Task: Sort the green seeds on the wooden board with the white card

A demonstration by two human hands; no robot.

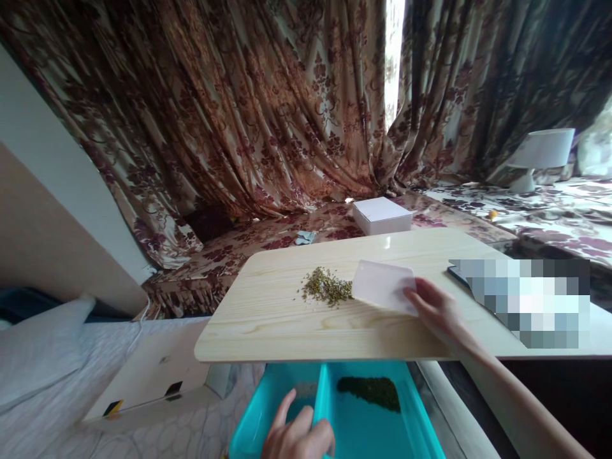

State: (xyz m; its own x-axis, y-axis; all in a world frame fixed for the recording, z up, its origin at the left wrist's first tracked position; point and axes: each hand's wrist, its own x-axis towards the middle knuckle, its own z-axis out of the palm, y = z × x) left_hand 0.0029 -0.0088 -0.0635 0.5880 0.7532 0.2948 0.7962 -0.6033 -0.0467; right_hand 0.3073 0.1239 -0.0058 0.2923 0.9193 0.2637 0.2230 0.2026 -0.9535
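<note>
My right hand [437, 312] grips the near right edge of a flat white plastic scraper [382, 285], thumb on top. The scraper is tilted above the table, its left edge beside a loose pile of small greenish-brown seeds or grains [327, 287]. Below the table's front edge is a turquoise bin [373, 437] split by a divider. My left hand [301, 433] is at that divider, fingers bent over it and the index finger stretched into the left compartment. In the right compartment lies a dark green heap of small bits [373, 390].
The pale wooden table [258, 319] carries a dark-edged, pixelated device [521, 303] at right. Behind it stand a white box [382, 213] and a bluish cloth [305, 238]. A large flat carton [153, 370] lies on the bed at left. A lamp [540, 150] stands far right.
</note>
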